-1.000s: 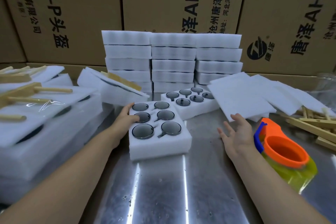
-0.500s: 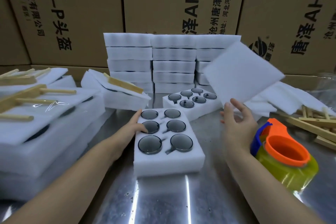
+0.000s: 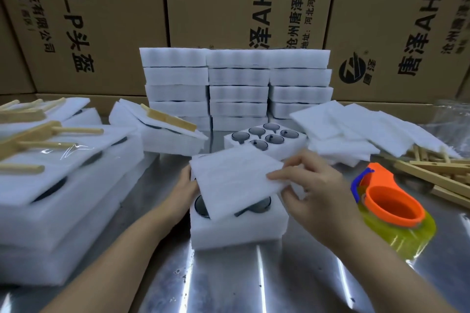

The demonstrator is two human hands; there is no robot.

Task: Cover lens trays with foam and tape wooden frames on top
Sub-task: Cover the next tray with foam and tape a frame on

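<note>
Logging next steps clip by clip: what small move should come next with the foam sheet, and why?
Probably square the foam sheet and lower it flat onto the near tray: the right hand pinches it tilted and askew, two front lenses partly show, and the left hand sits at the tray's left side.

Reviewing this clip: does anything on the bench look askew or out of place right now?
The foam sheet, pinched by the right hand, is skewed over the near lens tray, leaving the two front lenses partly uncovered. Behind-left, another covered tray sits tilted, its wooden frame slanting.
</note>
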